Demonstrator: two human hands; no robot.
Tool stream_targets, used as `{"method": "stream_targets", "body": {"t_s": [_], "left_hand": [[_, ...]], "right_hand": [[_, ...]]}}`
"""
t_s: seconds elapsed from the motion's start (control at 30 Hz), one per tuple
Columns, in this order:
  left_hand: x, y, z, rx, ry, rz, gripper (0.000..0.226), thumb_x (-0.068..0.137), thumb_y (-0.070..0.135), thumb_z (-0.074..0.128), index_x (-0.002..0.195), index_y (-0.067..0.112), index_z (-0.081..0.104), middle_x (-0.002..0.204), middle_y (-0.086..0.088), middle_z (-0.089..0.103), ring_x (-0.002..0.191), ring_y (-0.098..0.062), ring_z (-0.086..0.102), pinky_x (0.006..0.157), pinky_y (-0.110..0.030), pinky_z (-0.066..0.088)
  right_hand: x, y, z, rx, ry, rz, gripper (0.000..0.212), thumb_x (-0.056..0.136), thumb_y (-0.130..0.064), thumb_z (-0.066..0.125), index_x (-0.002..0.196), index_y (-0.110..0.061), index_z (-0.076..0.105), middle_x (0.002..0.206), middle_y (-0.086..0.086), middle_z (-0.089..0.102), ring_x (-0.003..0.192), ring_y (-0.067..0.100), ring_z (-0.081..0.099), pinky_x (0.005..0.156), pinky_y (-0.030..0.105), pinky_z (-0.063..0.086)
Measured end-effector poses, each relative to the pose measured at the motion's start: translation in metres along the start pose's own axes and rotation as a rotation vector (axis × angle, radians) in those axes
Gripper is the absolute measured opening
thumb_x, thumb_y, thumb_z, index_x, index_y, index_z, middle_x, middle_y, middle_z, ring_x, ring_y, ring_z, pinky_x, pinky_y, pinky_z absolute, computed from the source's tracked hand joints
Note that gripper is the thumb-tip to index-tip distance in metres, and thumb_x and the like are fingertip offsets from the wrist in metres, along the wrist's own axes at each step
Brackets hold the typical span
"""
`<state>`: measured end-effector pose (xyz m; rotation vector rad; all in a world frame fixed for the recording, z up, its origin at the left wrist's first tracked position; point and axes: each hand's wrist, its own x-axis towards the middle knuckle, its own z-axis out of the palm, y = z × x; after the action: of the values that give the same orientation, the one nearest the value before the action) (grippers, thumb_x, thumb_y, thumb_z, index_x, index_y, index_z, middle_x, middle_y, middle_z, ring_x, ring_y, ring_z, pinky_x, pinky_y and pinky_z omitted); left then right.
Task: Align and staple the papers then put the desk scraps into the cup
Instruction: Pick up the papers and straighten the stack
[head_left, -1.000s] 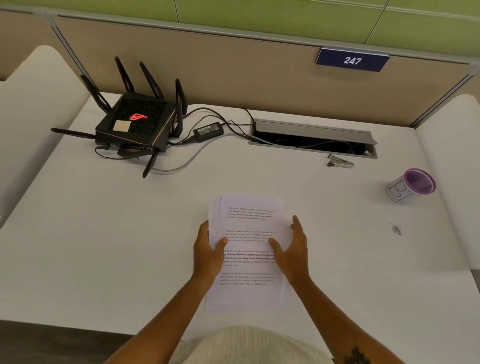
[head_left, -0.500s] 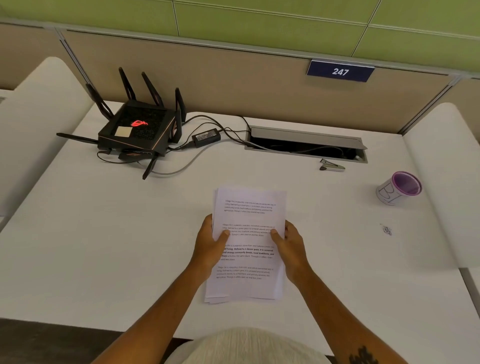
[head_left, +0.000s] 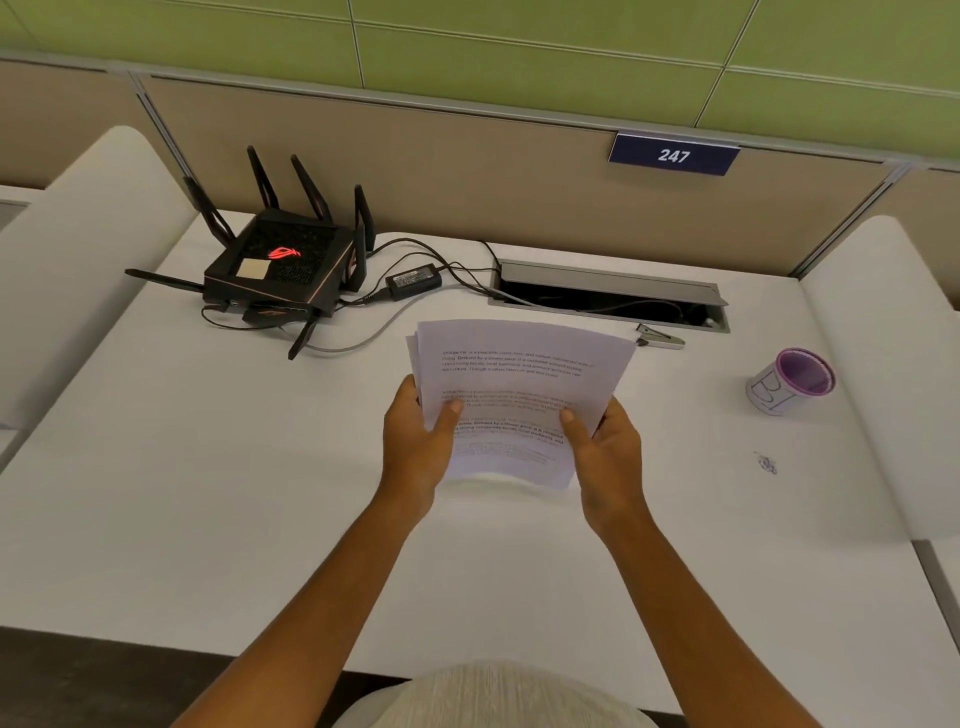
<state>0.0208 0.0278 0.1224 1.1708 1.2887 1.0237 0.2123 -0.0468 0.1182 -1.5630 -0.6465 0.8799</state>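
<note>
— What changed?
— The papers came up off the desk; I saw both the left hand and right hand clamping their side edges, thumbs on top.
— Meaning?
— Squaring comes next; the stapler waited beyond my fingertips.

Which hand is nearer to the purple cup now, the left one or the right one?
The right hand. It holds the right edge of the papers, on the side where the purple cup lies on the desk. The left hand grips the opposite edge, farther from the cup.
</note>
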Motion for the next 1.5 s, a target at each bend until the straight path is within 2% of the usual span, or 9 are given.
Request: {"method": "stream_targets", "body": {"t_s": [0.13,0.37,0.47,0.6,0.7,0.8,0.97,1.2,1.5], "left_hand": [[-0.004,0.000,0.003,-0.014,-0.022,0.064,0.039,0.100,0.014,0.070,0.126,0.036,0.052,0.115,0.012,0.066,0.108,-0.009,0.066,0.071,-0.009,0.058],[-0.014,-0.030,0.004,-0.006,-0.029,-0.016,0.049,0.098,0.013,0.073,0.129,0.038,0.046,0.120,0.010,0.063,0.113,-0.010,0.063,0.089,-0.020,0.058],[-0.014,-0.027,0.005,-0.016,-0.025,-0.018,0.047,0.099,0.013,0.072,0.129,0.038,0.045,0.116,0.016,0.062,0.110,-0.006,0.062,0.083,-0.016,0.056],[-0.014,-0.026,0.004,0.010,-0.022,0.003,0.045,0.100,0.016,0.070,0.131,0.037,0.045,0.120,0.010,0.062,0.111,-0.010,0.063,0.077,-0.015,0.058],[-0.017,-0.028,0.004,0.018,-0.020,-0.007,0.046,0.100,0.016,0.071,0.130,0.038,0.044,0.123,0.007,0.061,0.109,-0.006,0.062,0.082,-0.018,0.059],[-0.021,-0.027,0.006,0.017,-0.022,-0.019,0.047,0.099,0.017,0.071,0.130,0.040,0.044,0.122,0.008,0.060,0.106,-0.005,0.062,0.071,-0.013,0.058],[-0.020,-0.025,0.003,-0.005,-0.027,-0.033,0.039,0.100,0.017,0.070,0.131,0.035,0.054,0.121,0.008,0.067,0.111,-0.014,0.068,0.072,-0.018,0.063],[-0.018,-0.024,-0.016,-0.153,0.019,-0.125,0.038,0.098,0.016,0.073,0.132,0.027,0.062,0.123,0.005,0.075,0.108,-0.019,0.075,0.084,-0.039,0.067],[-0.023,-0.027,-0.028,-0.357,0.104,-0.179,0.046,0.097,0.012,0.074,0.138,0.029,0.061,0.123,0.009,0.075,0.108,-0.012,0.074,0.078,-0.027,0.066]], "right_hand": [[-0.004,0.002,-0.002,-0.008,-0.008,-0.048,0.040,0.102,-0.014,0.062,0.140,-0.023,0.054,0.120,-0.006,0.070,0.109,0.010,0.068,0.085,0.023,0.062],[-0.010,0.030,0.001,-0.076,0.013,-0.021,0.043,0.101,-0.008,0.061,0.139,-0.025,0.049,0.123,-0.005,0.065,0.117,0.015,0.063,0.100,0.037,0.058],[-0.007,0.028,0.004,-0.074,0.000,-0.044,0.043,0.102,-0.009,0.059,0.139,-0.028,0.046,0.123,-0.005,0.063,0.117,0.015,0.063,0.098,0.036,0.059],[-0.006,0.025,0.004,-0.091,-0.027,-0.072,0.044,0.104,-0.011,0.057,0.139,-0.034,0.042,0.125,-0.007,0.060,0.116,0.015,0.062,0.092,0.030,0.061],[-0.009,0.032,0.005,-0.107,-0.065,-0.047,0.047,0.104,-0.015,0.058,0.138,-0.040,0.038,0.129,-0.007,0.059,0.119,0.015,0.060,0.095,0.035,0.060],[-0.011,0.036,0.007,-0.116,-0.071,-0.013,0.049,0.103,-0.014,0.059,0.137,-0.042,0.038,0.131,-0.006,0.058,0.121,0.017,0.059,0.097,0.039,0.058],[-0.010,0.031,0.000,-0.120,-0.090,-0.011,0.043,0.102,-0.012,0.060,0.139,-0.030,0.048,0.127,-0.004,0.063,0.114,0.015,0.064,0.089,0.032,0.062],[-0.013,0.038,-0.033,-0.101,-0.192,0.069,0.023,0.089,-0.019,0.080,0.110,-0.014,0.074,0.106,0.000,0.080,0.098,0.023,0.077,0.088,0.038,0.063],[-0.027,0.053,-0.046,0.205,-0.165,0.252,0.036,0.080,-0.015,0.083,0.111,0.000,0.075,0.111,0.018,0.077,0.108,0.041,0.072,0.090,0.046,0.062]]}}
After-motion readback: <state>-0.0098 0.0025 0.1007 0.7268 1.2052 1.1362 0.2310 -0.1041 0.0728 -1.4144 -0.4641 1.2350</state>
